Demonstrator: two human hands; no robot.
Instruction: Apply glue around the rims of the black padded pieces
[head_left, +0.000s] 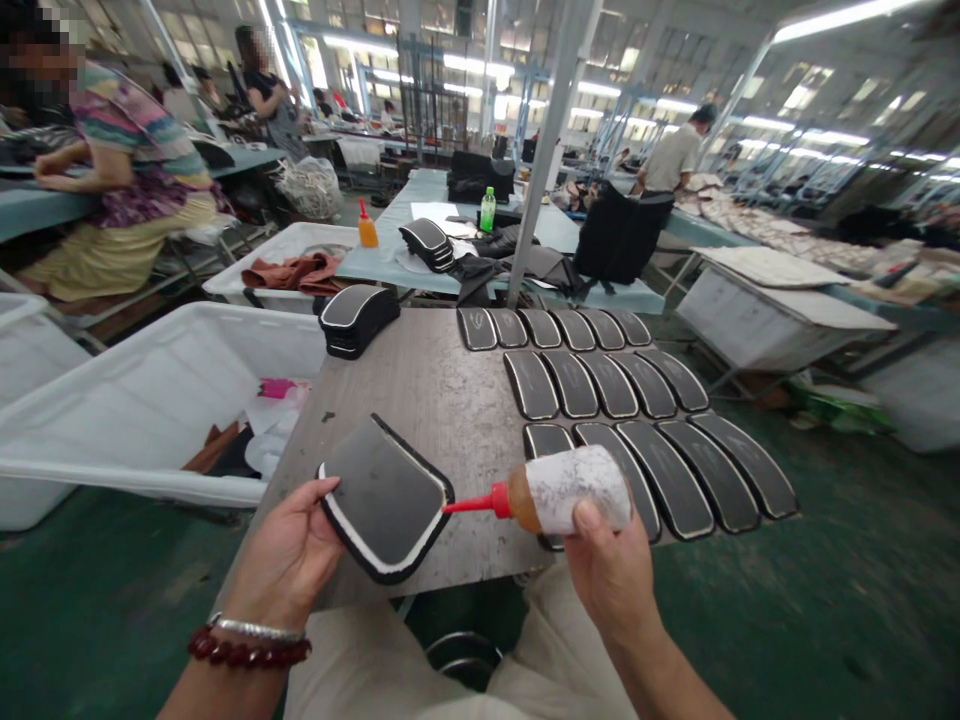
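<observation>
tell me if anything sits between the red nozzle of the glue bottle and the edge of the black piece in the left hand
Nothing visible does. The right hand holds the glue bottle sideways, and its red nozzle runs straight to the right edge of the black piece held by the left hand, with only bare table behind.

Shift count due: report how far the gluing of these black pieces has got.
Looks done: three rows of black pieces lie spread on the table. In hand: the left hand holds one black piece; the right hand aims the glue bottle at its edge. Left: the stack, seemingly untouched.
</observation>
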